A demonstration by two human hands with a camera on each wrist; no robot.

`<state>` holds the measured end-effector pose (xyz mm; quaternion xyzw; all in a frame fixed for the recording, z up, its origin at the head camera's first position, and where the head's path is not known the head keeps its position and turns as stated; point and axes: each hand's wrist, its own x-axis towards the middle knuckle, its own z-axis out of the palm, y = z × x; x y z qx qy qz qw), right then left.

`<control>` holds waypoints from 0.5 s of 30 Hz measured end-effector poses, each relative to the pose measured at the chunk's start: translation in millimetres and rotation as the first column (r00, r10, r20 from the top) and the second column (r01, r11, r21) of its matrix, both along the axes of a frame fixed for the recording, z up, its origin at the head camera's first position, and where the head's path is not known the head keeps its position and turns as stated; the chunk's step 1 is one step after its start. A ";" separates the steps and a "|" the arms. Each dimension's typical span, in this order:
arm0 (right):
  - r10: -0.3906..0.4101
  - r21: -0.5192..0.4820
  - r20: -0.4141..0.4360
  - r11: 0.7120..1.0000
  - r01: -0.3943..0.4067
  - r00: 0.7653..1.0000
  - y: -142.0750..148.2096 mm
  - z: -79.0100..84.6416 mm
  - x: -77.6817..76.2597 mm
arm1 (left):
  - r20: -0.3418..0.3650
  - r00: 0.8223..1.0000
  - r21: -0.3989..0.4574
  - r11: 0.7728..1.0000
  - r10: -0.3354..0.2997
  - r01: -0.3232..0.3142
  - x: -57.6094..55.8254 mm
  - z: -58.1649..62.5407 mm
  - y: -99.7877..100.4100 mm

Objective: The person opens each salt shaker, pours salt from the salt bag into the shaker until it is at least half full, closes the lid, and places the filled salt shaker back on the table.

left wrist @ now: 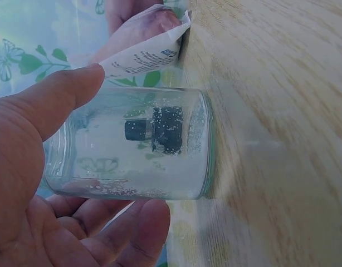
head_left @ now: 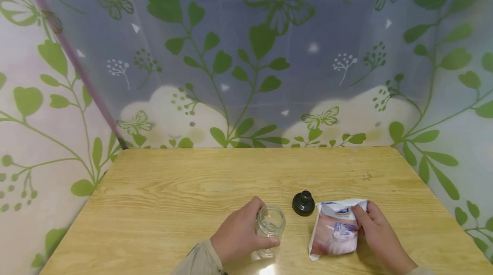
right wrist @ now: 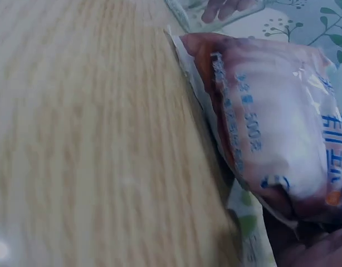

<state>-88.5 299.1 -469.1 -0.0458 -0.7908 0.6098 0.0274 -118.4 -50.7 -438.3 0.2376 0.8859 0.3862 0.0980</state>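
Note:
My left hand [head_left: 242, 232] holds an open glass jar [head_left: 271, 223], with the thumb on one side and the fingers curled on the other. The jar stands upright on the table, and white grains cling to its inner wall in the left wrist view. Over on the right, my right hand [head_left: 379, 230] grips the upper right edge of a plump plastic packet [head_left: 335, 232], printed in pink, white and blue. That packet [right wrist: 277, 117] leans upright, its bottom edge at the tabletop in the right wrist view. Some right fingers are hidden behind it.
A black lid with a round knob [head_left: 303, 203] sits on the table between jar and packet, a little farther back. The wood-grain table [head_left: 173, 189] meets patterned fabric walls [head_left: 231, 52] at its back and sides.

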 end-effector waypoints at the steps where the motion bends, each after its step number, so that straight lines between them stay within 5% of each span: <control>1: -0.014 -0.007 -0.026 1.000 0.014 1.000 -1.8 -1.0 0.4 | -0.001 1.000 0.003 1.000 -0.003 0.003 -0.2 -0.1 0.5; 6: -0.087 -0.206 0.032 0.974 0.092 0.996 -6.1 -3.7 -3.2 | -0.007 1.000 -0.004 1.000 -0.004 0.004 -0.8 -0.1 1.7; 10: -0.075 -0.435 0.147 0.891 0.133 0.986 -9.3 -5.6 -12.0 | -0.005 1.000 -0.011 1.000 0.003 -0.003 -0.4 1.3 1.8; 15: 0.001 -0.540 0.047 0.841 0.024 0.999 -16.7 -12.9 -20.4 | 0.006 1.000 -0.005 1.000 0.008 -0.008 1.0 2.3 2.3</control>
